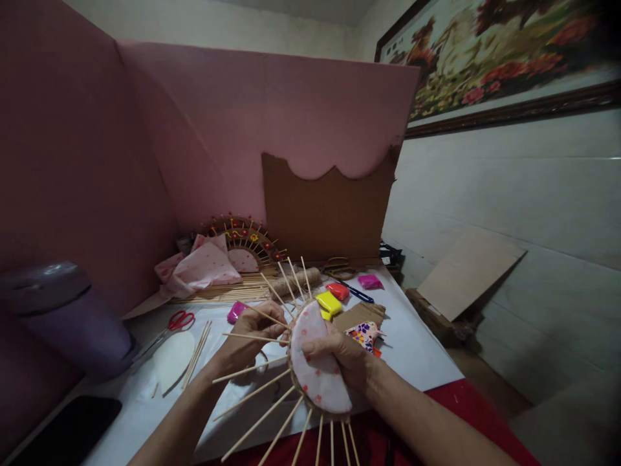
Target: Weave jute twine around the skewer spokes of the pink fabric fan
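My right hand (347, 356) grips a half-round panel (317, 382) covered in white fabric with small red-pink dots, thumb on its face. Thin wooden sticks (262, 424) fan out from the curved rim, which has a brown twine-like edging. At that rim, among the sticks, my left hand (266, 323) has its fingers pinched together; what they hold is too small to make out. Under the left wrist a thin loop (262, 362) shows, partly hidden. Behind stands a similar fan-shaped piece (245, 249) with red and yellow decorations.
Red-handled scissors (180, 320), a white oval (174, 359) and loose sticks (198, 355) lie left. Beyond are pink fabric (208, 262), a twine roll (308, 277), yellow (328, 303) and red packets (337, 290), and a blue cutter (358, 292). A purple bottle (82, 330) stands far left.
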Available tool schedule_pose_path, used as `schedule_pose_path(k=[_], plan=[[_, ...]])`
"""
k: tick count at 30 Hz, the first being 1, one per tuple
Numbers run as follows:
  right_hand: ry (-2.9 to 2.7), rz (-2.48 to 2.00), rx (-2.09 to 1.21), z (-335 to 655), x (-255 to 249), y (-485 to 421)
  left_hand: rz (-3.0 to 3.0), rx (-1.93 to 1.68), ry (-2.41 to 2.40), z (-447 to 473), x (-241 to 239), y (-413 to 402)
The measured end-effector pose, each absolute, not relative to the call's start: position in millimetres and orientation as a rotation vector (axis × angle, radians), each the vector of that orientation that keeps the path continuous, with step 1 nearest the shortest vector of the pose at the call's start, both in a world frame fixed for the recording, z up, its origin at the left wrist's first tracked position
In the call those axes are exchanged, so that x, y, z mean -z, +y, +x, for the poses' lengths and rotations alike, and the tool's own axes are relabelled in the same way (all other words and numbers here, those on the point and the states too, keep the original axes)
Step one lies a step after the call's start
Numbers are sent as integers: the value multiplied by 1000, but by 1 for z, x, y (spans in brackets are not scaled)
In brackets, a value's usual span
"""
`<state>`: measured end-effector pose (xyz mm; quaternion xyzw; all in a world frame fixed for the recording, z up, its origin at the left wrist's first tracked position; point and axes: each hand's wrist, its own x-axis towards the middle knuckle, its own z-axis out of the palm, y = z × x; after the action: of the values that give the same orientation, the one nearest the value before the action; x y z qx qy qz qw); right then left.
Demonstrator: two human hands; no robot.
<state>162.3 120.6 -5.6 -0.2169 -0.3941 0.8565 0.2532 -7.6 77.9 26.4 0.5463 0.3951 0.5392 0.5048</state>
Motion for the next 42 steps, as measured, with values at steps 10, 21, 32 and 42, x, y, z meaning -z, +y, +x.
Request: schedule_pose_path(k=[10,21,32,42], plan=[[-1087,-522,-2388,164,2,120,1440,-1295,1090,-13,-22,80],[-1079,-410,-2480,163,6,121,1761,-1246,1314,-18,-23,79],[-1120,-385,-2499,165,3,119,1659,-1012,1278,-43,-34,75],[-1156,-365,-2513,168,1,110,1246,-1251,1009,-62,-40,70]])
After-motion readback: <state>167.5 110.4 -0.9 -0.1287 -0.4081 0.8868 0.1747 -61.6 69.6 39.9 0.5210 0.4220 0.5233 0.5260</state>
